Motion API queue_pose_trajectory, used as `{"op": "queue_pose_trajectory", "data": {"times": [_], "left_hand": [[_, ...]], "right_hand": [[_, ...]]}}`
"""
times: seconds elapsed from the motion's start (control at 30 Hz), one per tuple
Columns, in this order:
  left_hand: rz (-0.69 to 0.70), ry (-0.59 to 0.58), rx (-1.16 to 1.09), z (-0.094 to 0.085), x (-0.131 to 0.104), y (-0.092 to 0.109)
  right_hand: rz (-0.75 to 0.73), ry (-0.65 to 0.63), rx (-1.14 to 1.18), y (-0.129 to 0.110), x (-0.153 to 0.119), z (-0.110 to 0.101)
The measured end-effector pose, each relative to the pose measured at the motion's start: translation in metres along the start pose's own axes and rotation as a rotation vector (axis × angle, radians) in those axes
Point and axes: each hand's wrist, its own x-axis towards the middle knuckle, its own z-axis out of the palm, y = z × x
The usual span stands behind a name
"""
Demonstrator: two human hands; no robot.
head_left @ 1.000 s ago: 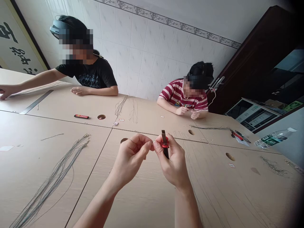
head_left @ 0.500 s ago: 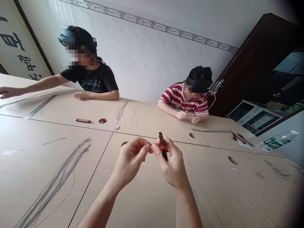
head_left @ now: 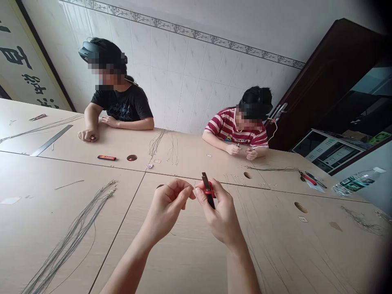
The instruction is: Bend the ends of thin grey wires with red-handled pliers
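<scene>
Since the earlier frame: arm of the co-worker in black [head_left: 125, 107] has come in from its long reach; fist now on the table [head_left: 180, 253], close to the ruler [head_left: 52, 141], round something small and partly hidden. Nearer, only a slight shift of both hands to the left.

Own forearms rise from the lower edge and converge at mid-view, hands raised above the wood. Left hand [head_left: 167, 210]: thumb and forefinger clenched in a fine pinch, other fingers curled behind. Right hand [head_left: 223, 212]: grip closed round the tool [head_left: 208, 192], dark with red parts, standing steeply, top tilted left. Tool probably tucked in the palm so thumb and forefinger stay usable without setting it down.

Fine piece [head_left: 194, 188] lies at the left fingertips, just beside the right thumb; too small to identify. Whether the right thumb also pinches it, cannot tell. Tips brought close together, likely to steady so slight a thing.

To the left, cord bundle [head_left: 76, 222] laid lengthwise, metal ends gathered at the far end, perhaps to keep strands aligned and ends easy to pick.

Beyond the hands: red-and-black stick [head_left: 107, 157] beside a table hole; far right, red-handled pliers [head_left: 306, 178] near the bottle [head_left: 357, 182], which leans in this tilted view. Furthest, co-worker in stripes [head_left: 237, 127], both hands together, head bent.
</scene>
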Motion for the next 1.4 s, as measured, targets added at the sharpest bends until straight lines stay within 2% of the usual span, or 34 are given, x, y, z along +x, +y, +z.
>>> {"op": "queue_pose_trajectory", "data": {"times": [0.93,1.4], "left_hand": [[0.023,-0.054,0.002,-0.0033,-0.0023,0.0016],[0.016,-0.030,0.046,-0.0040,-0.0046,0.0041]], "right_hand": [[-0.049,0.003,-0.051,0.0000,-0.0030,-0.0029],[-0.063,0.005,-0.050,-0.0031,-0.0021,-0.0034]]}}
